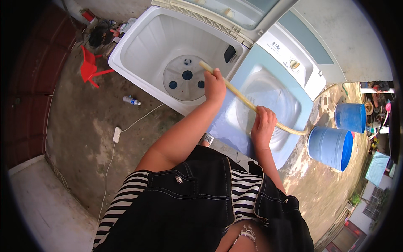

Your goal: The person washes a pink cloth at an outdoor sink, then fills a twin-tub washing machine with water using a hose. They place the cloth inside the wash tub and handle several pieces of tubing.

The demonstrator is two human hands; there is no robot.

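A yellowish flexible hose lies slantwise across the twin-tub washing machine. My left hand grips it close to its free end, which points over the wash tub. Farther along, my right hand has its fingers closed around the same hose, above the blue spin-side cover. The hose then bends past that cover's right edge. The tub's hinged lid stands raised at the back. At the tub's bottom shows a round pulsator with dark round spots; my left hand hides part of its right side.
A white power strip with a cord lies on the concrete floor, near a plastic bottle. A red plastic chair is at left. Blue barrels are at right. A control panel with a knob backs the machine.
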